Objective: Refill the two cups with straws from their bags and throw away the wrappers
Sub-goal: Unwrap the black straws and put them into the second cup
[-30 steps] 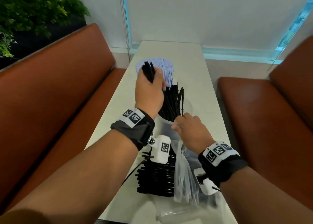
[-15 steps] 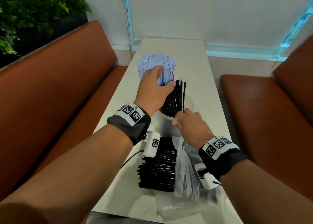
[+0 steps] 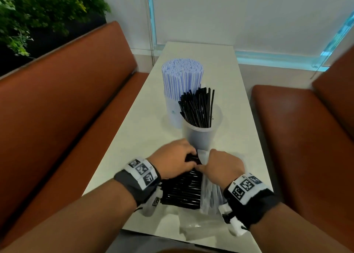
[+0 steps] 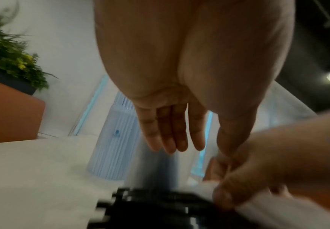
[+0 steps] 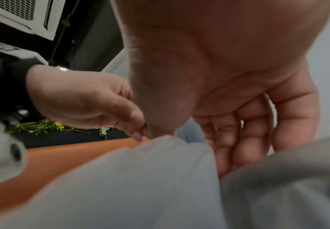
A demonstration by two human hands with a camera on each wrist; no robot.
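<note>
Two cups stand mid-table in the head view. The far cup (image 3: 172, 113) is packed with blue-striped white straws (image 3: 182, 74). The near clear cup (image 3: 201, 138) holds black straws (image 3: 197, 107) leaning left. In front of it a pile of loose black straws (image 3: 182, 187) lies half out of a clear plastic bag (image 3: 209, 193). My left hand (image 3: 188, 160) hovers over the pile's far end, its fingers (image 4: 172, 136) straight and holding nothing. My right hand (image 3: 210, 164) grips the bag's edge (image 5: 160, 178) between thumb and fingers.
The narrow white table (image 3: 134, 147) runs between two brown benches, one at the left (image 3: 67, 118) and one at the right (image 3: 297, 138). A flat clear wrapper (image 3: 201, 228) lies at the near table edge. A green plant (image 3: 38, 13) stands behind the left bench.
My left hand let go of a bunch of black straws in the near cup and came back down to the pile. My right hand left the cup's rim and took the bag.
</note>
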